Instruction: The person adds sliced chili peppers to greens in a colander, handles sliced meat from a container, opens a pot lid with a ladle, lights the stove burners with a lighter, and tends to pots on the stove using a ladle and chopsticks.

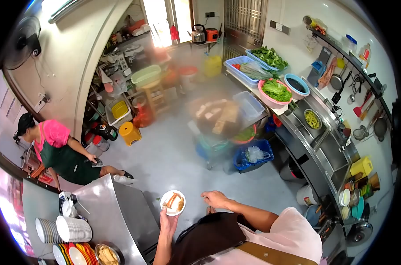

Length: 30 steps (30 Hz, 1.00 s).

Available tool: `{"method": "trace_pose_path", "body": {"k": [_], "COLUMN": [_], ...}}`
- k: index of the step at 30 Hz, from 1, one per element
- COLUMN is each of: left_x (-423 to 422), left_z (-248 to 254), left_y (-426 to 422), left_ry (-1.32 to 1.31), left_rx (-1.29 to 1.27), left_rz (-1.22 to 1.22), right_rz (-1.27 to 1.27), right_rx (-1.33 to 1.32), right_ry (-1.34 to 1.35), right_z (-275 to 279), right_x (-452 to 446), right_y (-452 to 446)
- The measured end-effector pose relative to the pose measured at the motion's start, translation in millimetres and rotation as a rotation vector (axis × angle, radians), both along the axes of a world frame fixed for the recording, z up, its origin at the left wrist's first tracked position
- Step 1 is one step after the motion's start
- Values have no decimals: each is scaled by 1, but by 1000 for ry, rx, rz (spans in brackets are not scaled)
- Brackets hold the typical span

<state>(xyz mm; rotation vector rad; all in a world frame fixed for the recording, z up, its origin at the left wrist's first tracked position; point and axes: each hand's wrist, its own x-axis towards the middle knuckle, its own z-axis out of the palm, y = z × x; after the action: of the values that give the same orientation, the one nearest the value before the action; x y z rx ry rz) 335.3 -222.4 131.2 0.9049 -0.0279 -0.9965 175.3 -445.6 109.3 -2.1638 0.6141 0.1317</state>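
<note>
My left hand [168, 222] grips a small white bowl [164, 196] by its near rim, fingers closed around the edge. Several browned, fried-looking pieces of food [175, 202] lie in the bowl; their exact kind is unclear. My right hand [214, 199] is held in front of my dark apron, to the right of the bowl and apart from it. Its fingers are curled in, and whatever they may hold is hidden. Left of my left hand stands a steel counter [121, 207]. On its near end, a metal bowl [107, 255] contains pale yellowish pieces of food.
Stacked white plates [74, 229] and colored plates [79, 254] stand at the lower left. A co-worker [61, 150] is beyond the counter. A blue-lined bin [253, 157], a blurred low table [216, 115] and a yellow stool [130, 133] occupy the floor. Sinks [328, 150] line the right wall.
</note>
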Motion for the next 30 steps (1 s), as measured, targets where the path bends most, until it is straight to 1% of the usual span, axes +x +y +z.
{"method": "trace_pose_path", "body": {"k": [4, 8, 13, 15, 16, 17, 19, 21, 27, 30], "left_x": [6, 16, 32, 40, 46, 53, 72, 86, 130, 152], "left_z": [9, 14, 21, 20, 14, 7, 1, -1, -6, -18], "left_y": [-66, -112, -157, -169, -176, -179, -203, -216, -241, -249], "left_ry": [29, 53, 48, 32, 81, 81, 76, 63, 51, 73], "left_rx": [-9, 69, 46, 38, 9, 39, 56, 28, 4, -16], "left_rz": [-129, -218, -294, -315, -280, -289, -316, -321, -311, -336], "right_rz": [-138, -265, -321, -341, -355, -372, -367, -375, -332, -367], "right_rx": [12, -17, 37, 46, 51, 49, -16, -18, -75, -100], "right_ry": [-27, -95, -34, -35, -38, -41, -45, -31, -28, -4], "right_z": [-1, -15, -18, -20, -20, -18, -18, -14, -3, 0], "right_x": [-23, -45, -47, -40, -34, -29, -13, 3, 42, 57], "right_y": [-43, -58, -70, -77, -81, -86, -105, -120, -161, -173]}}
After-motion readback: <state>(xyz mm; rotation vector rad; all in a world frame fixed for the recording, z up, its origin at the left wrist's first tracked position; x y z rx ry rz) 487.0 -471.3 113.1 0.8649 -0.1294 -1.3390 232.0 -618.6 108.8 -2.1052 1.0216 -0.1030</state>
